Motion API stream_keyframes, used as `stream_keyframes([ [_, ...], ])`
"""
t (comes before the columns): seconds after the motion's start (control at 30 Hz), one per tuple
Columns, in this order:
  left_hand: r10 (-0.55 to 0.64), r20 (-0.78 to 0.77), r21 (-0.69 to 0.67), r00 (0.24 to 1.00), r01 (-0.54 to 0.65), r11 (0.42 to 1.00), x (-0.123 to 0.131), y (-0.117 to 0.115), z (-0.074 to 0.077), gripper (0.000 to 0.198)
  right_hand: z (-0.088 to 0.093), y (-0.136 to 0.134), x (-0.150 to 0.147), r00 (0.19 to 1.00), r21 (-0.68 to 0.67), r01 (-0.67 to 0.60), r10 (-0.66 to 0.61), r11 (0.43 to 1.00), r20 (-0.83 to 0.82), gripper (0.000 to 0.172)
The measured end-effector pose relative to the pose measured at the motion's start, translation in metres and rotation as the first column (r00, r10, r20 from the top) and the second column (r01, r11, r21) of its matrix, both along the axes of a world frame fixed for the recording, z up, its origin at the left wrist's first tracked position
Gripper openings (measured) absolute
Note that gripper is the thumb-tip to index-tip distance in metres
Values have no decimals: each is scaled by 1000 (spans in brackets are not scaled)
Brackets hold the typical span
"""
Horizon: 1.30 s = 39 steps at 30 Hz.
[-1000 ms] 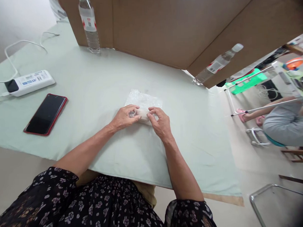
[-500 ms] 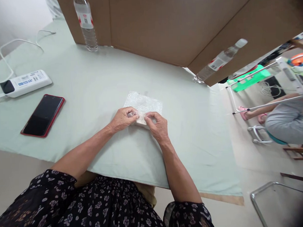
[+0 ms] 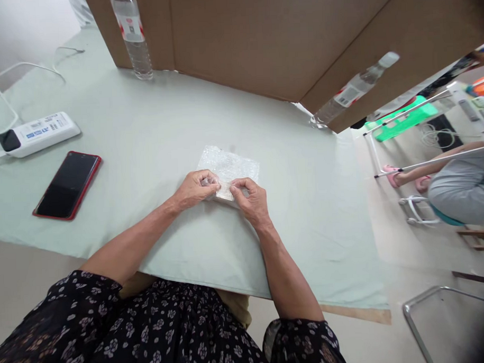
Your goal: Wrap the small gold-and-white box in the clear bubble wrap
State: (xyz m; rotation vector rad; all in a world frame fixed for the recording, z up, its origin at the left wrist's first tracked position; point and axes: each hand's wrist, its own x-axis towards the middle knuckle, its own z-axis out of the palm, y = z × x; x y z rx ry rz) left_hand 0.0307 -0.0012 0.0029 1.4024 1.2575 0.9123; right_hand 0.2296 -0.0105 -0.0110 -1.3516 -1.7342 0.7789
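A flat, whitish package in what looks like bubble wrap lies on the pale green tablecloth in front of me. My left hand pinches the wrap at the package's near left part, thumb against forefinger. On the near right part, my right hand also pinches the wrap between thumb and forefinger. The fingertips of the two hands are a short gap apart over the near edge. What is inside the wrap cannot be made out.
To the left lie a phone in a red case and a white device with cables. Cardboard panels stand at the back, with water bottles at left and right. A seated person is beyond the right edge.
Both hands keep their pinch on the wrap and have barely shifted. The view has moved slightly; the package stays in place.
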Motion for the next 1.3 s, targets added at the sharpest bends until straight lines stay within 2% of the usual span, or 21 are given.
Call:
stream_keyframes([
  [0.2, 18, -17, 5, 1000, -18, 1000, 2, -1, -2, 25, -1, 0, 0, 1000, 8, 10, -10, 1000, -13, 14],
  [0.53, 40, -18, 22, 999, -40, 999, 3, -1, -5, 24, -1, -3, -4, 995, 118, 19, -30, 993, 92, 13],
  [0.77, 20, 6, -12, 1000, -19, 1000, 3, -1, -2, 23, 1, 5, 5, 1000, -26, -26, 26, 999, 10, 16],
  [0.83, 22, 14, -23, 1000, -22, 999, 3, -1, -1, 22, 7, 5, 8, 998, 31, 49, -50, 998, 33, 18],
  [0.87, 24, 16, -28, 1000, -24, 999, 3, -1, 0, 22, 11, 3, 9, 992, 107, 101, -108, 989, 61, 17],
  [0.93, 23, 23, -37, 999, -22, 999, 3, -1, 0, 22, 20, -1, 9, 968, 322, 167, -217, 932, 126, 15],
  [1.0, 10, 37, -42, 999, -8, 999, 2, -2, -2, 22, 27, -8, 4, 947, 509, 123, -253, 852, 195, 12],
  [1.07, 2, 50, -35, 999, 0, 999, 2, -2, -4, 24, 28, -14, -4, 934, 583, -9, -201, 812, 294, 10],
  [1.17, 7, 41, -25, 999, -6, 1000, 2, 0, -7, 28, 20, -19, -16, 870, 510, -219, -70, 832, 488, 8],
  [1.23, -6, 24, -33, 1000, 6, 999, -1, 2, -4, 30, 12, -19, -21, 824, 439, -272, -29, 856, 566, 10],
  [1.3, -48, 7, -47, 999, 48, 998, -5, 4, 2, 29, 7, -19, -23, 807, 410, -272, -26, 871, 590, 12],
])
